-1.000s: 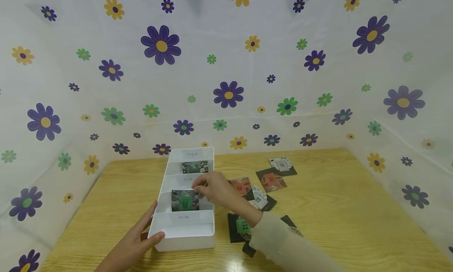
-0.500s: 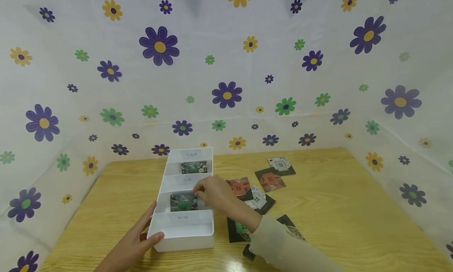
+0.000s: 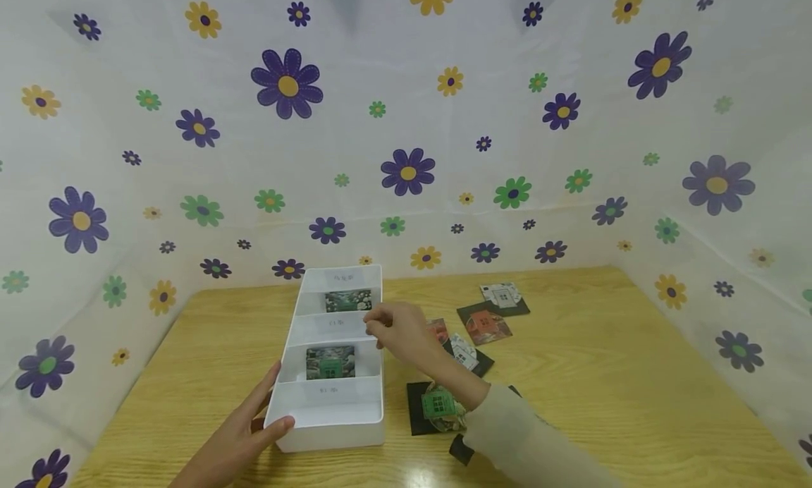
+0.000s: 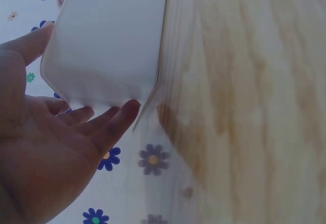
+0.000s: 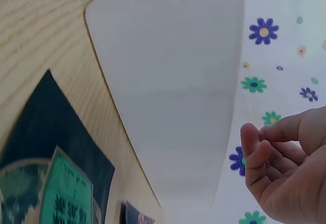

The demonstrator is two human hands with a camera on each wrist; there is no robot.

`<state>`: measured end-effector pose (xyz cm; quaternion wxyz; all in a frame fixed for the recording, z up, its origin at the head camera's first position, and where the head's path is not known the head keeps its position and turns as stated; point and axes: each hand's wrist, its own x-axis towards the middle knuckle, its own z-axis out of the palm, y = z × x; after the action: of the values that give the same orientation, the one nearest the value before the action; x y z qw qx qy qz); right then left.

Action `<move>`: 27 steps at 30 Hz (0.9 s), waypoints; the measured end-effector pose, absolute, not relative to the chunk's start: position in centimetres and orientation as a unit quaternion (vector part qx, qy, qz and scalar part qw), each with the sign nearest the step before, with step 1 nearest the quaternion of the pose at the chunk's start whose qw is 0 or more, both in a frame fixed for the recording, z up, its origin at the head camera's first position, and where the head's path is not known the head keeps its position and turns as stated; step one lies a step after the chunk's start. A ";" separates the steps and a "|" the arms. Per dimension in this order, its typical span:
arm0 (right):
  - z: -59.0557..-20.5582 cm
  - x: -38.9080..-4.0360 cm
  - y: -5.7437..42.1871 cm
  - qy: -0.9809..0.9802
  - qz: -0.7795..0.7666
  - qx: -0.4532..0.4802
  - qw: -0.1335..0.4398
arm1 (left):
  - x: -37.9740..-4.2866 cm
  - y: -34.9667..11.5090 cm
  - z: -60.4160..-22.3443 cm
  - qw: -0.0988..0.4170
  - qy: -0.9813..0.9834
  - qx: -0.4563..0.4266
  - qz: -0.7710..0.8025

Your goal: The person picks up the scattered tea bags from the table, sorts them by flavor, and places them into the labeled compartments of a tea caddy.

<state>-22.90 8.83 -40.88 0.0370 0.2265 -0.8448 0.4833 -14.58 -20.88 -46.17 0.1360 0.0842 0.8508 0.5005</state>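
Observation:
My left hand point(image 3: 237, 424) grips the near left corner of a long white divided box point(image 3: 330, 437), thumb at the front rim and fingers along the side. In the left wrist view its fingertips lie against the box wall point(image 4: 107, 40). Above the box's right rim hovers my right hand point(image 3: 402, 333), fingers loosely curled, thumb near the index finger, holding nothing. In a middle compartment leans a dark printed flat packet point(image 3: 330, 363) with a green label. A similar packet point(image 3: 348, 300) stands in a compartment farther back. Faint handwriting marks the dividers.
Right of the box lie several flat packets: a green-labelled one point(image 3: 439, 405), a red-labelled one point(image 3: 485, 322) and white-labelled ones point(image 3: 504, 295). A small black piece point(image 3: 461, 449) lies near the right sleeve point(image 3: 533, 442). A flowered sheet point(image 3: 406, 121) surrounds the wooden table point(image 3: 634, 375).
My right hand has come away from the green-labelled packet in the middle compartment, moving up and right to the box's rim. My left hand has stayed on the box.

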 end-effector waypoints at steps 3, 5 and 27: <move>-40.6 -23.2 10.3 -0.841 0.501 0.200 0.037 | -14.6 -21.0 -46.2 0.132 0.851 0.092 0.500; -40.5 -23.5 11.3 -0.838 0.515 0.177 0.027 | -14.7 -21.1 -46.2 0.129 0.850 0.098 0.501; -41.3 -25.7 19.8 -0.830 0.557 0.036 -0.026 | -14.6 -21.2 -46.4 0.136 0.852 0.090 0.498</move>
<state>-25.73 19.83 -41.31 -0.0255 0.0360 -0.8296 0.5566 -14.58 -21.24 -46.42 0.1356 0.0902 0.8520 0.4975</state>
